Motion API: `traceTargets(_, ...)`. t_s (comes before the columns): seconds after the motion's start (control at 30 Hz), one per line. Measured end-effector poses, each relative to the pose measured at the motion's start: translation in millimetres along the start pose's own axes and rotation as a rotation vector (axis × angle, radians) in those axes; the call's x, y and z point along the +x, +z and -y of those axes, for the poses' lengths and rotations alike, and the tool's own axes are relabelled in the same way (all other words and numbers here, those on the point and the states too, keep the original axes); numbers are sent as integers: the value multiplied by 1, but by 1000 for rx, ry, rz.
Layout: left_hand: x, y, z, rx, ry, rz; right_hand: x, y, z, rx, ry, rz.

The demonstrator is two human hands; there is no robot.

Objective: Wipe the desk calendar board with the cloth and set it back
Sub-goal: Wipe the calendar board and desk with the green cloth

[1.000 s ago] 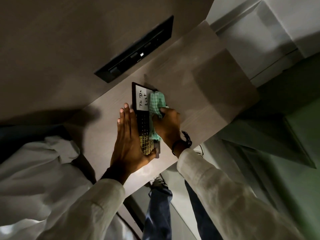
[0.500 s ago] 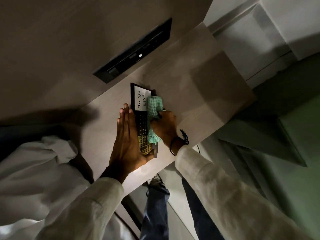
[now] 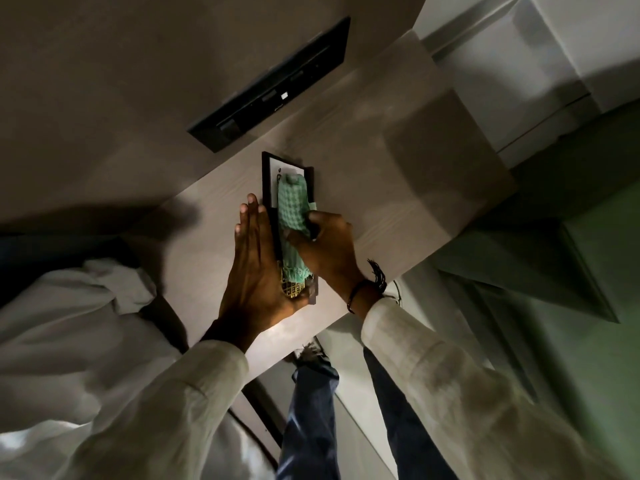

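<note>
The desk calendar board (image 3: 268, 174) is a narrow black-framed panel lying flat on the pale wooden desk (image 3: 381, 188). Its white writing area is at the far end and a gold grid shows at the near end. A green checked cloth (image 3: 292, 209) lies along the middle of the board and covers most of the white area. My right hand (image 3: 329, 247) grips the cloth and presses it onto the board. My left hand (image 3: 256, 265) lies flat with fingers straight against the board's left edge, the thumb over its near end.
A black recessed socket panel (image 3: 277, 88) sits in the desk beyond the board. The desk's right and near edges (image 3: 433, 265) drop off close to my right wrist. A white cloth or garment (image 3: 69, 323) lies at lower left. My legs and the floor show below.
My right hand has slid the cloth left, from the board's right side onto its middle. The cloth now covers the handwriting on the white area. My left hand has stayed in place.
</note>
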State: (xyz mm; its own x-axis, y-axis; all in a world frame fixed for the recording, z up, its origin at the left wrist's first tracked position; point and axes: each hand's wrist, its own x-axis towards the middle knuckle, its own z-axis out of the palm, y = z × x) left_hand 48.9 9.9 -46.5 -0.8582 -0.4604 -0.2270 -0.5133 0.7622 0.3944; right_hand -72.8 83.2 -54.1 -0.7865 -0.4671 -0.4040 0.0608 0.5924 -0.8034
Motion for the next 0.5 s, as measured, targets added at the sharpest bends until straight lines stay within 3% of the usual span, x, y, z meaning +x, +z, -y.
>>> traceTargets(0.5,2,-2,-4,3,-7,29,5,-8,-16,-71,56,-8)
